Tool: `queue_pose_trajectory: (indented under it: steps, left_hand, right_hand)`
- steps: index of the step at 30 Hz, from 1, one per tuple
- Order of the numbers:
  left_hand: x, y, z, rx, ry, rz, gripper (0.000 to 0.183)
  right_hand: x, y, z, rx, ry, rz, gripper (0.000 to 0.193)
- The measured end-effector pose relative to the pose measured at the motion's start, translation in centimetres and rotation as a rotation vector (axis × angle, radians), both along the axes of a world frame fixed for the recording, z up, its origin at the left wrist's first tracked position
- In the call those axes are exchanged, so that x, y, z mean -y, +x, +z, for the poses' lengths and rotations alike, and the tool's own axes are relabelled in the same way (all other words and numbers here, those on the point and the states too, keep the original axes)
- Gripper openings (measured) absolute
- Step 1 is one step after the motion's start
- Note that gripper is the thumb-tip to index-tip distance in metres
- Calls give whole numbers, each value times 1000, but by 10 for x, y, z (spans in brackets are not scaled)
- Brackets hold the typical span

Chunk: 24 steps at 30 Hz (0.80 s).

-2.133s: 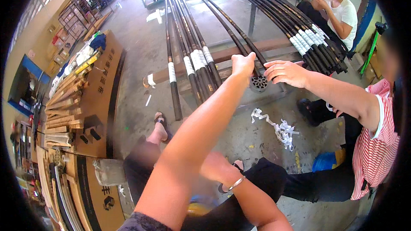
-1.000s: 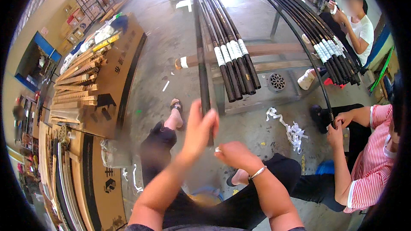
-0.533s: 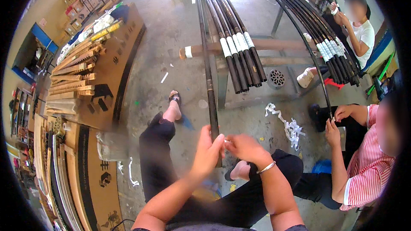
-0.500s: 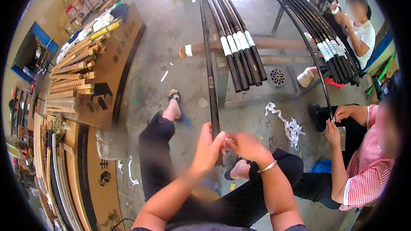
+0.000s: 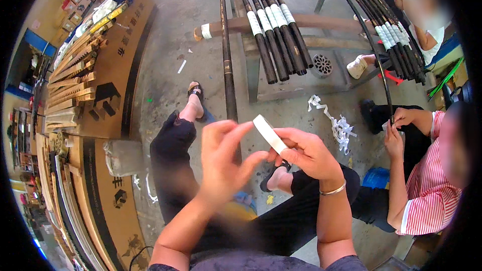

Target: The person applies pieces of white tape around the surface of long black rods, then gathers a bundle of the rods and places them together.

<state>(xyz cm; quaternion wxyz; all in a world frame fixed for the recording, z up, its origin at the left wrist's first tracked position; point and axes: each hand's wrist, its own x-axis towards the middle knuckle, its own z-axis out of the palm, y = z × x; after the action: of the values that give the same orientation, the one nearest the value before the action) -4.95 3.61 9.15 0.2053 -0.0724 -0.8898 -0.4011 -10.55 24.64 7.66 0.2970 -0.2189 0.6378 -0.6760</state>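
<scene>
My right hand point(image 5: 311, 151) pinches a narrow roll of white tape point(image 5: 271, 134) between thumb and fingers, its edge turned up toward me. My left hand point(image 5: 221, 158) is slightly blurred, thumb and forefinger spread apart. Its forefinger tip comes close to the top end of the roll; whether they touch I cannot tell. Behind the left hand runs a long dark pole point(image 5: 227, 65), its near end partly hidden by my fingers. Several dark poles with white wrapped bands point(image 5: 273, 17) lie on a metal stand ahead, to the right of that pole.
At the right, a person in a red-striped shirt point(image 5: 432, 170) handles another dark pole point(image 5: 384, 78); a second person point(image 5: 427, 20) sits beyond. White tape scraps point(image 5: 341, 131) lie on the floor. Cardboard point(image 5: 118, 70) with wooden pieces point(image 5: 70, 93) stands at the left. A padded bar point(image 5: 221, 29) crosses the stand.
My hands were together at the pole's near end. Now the left has come off it and opened, and the right holds up the tape roll. The view has shifted slightly.
</scene>
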Motion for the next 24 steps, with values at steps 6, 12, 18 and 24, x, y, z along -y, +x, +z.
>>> queue_pose_trajectory:
  steps: [6,12,18,24]
  left_hand:
    - [-20,-11,5,12,300,-19,37]
    - [-13,-9,11,85,378,-46,30]
    - [-11,-6,14,216,452,-43,23]
    - [-10,-2,10,-90,160,-13,22]
  right_hand:
    - [15,5,21,-365,140,-115,38]
    - [21,4,22,-631,165,-145,44]
    - [26,2,19,-792,189,-164,47]
    - [34,7,23,-691,229,-229,45]
